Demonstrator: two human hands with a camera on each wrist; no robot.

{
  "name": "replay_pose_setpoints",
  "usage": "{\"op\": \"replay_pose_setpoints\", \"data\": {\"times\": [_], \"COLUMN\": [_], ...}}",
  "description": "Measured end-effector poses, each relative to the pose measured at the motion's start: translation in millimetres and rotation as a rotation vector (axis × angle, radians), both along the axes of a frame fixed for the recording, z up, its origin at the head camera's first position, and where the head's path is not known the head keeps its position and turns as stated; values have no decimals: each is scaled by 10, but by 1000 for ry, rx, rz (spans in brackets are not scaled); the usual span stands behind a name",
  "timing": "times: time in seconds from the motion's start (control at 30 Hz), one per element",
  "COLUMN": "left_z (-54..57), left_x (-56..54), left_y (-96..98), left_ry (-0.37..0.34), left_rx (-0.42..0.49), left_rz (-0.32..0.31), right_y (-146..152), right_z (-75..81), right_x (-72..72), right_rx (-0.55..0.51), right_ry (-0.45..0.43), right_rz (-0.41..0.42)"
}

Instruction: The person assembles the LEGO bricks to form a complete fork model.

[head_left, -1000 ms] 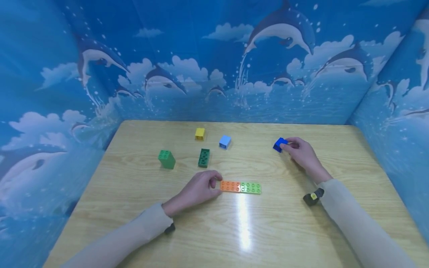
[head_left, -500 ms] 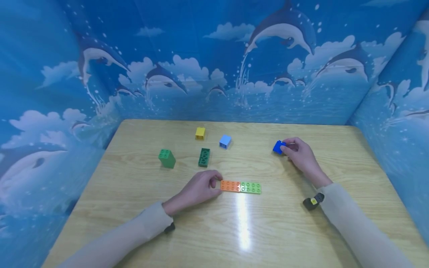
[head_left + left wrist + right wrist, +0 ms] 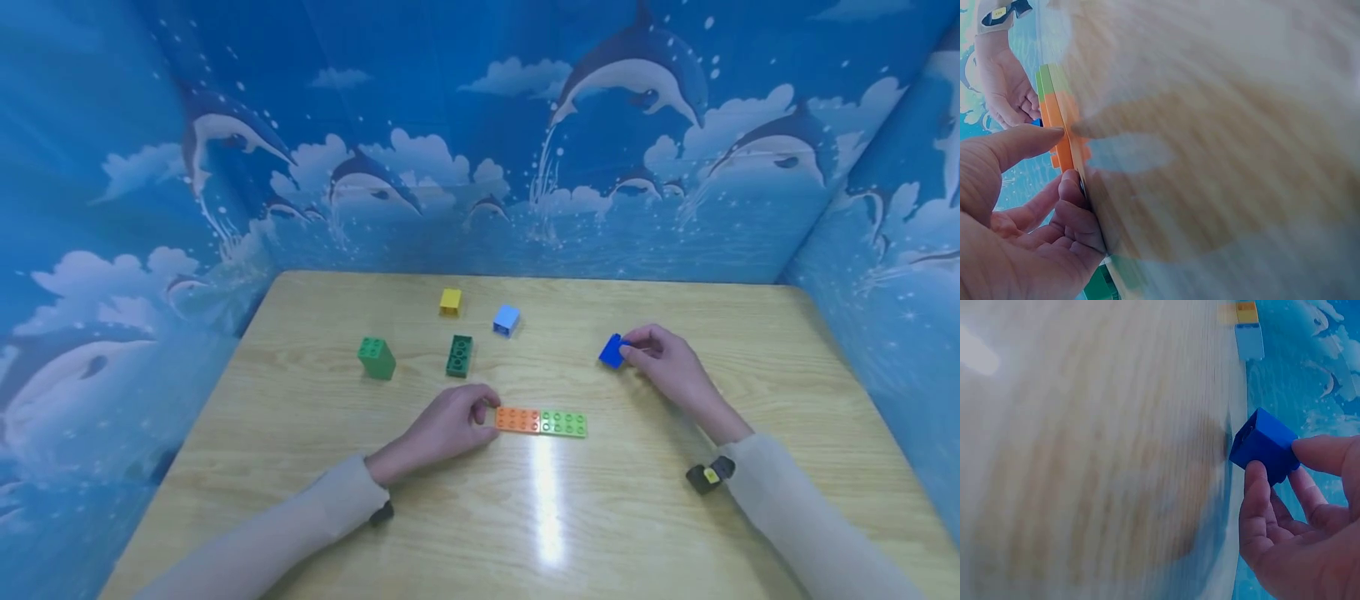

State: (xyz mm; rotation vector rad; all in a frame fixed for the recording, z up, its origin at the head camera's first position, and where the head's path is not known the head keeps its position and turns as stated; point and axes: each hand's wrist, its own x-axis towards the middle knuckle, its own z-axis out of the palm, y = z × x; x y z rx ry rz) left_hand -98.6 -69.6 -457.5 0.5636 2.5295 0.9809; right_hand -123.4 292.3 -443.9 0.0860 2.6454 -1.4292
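Pinching boxy dark-blue plastic brick (image 3: 612, 352) in right hand (image 3: 670, 371), gripping flat orange plastic plate (image 3: 517, 420) with left hand (image 3: 448, 423) — probably at placing step, likely needs levelling nearer left hand next.

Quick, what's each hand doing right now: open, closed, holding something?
Left hand: closed, pinching one end of the flat orange studded plastic brick.
Right hand: closed, holding the dark blue box-shaped plastic brick, tilted.

- left forearm (image 3: 277, 525) angles inward
- left hand (image 3: 448, 421) pinches with bent thumb and forefinger
- right forearm (image 3: 817, 517) angles inward
- right hand (image 3: 672, 368) reaches farther forward, pinching between thumb and fingers
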Motion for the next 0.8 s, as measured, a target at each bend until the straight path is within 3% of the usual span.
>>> {"op": "replay_pose_setpoints", "data": {"times": [0.47, 0.8], "left_z": [-23, -28], "left_x": [-6, -3], "left_y": [-11, -8], "left_ry": [-55, -39], "left_rx": [27, 27], "left_rz": [21, 26], "right_y": [-128, -199], "right_z": [62, 101], "right_x": [342, 533], "right_rx": [-15, 7], "right_ry": [21, 62], "right_rz": [82, 176]}}
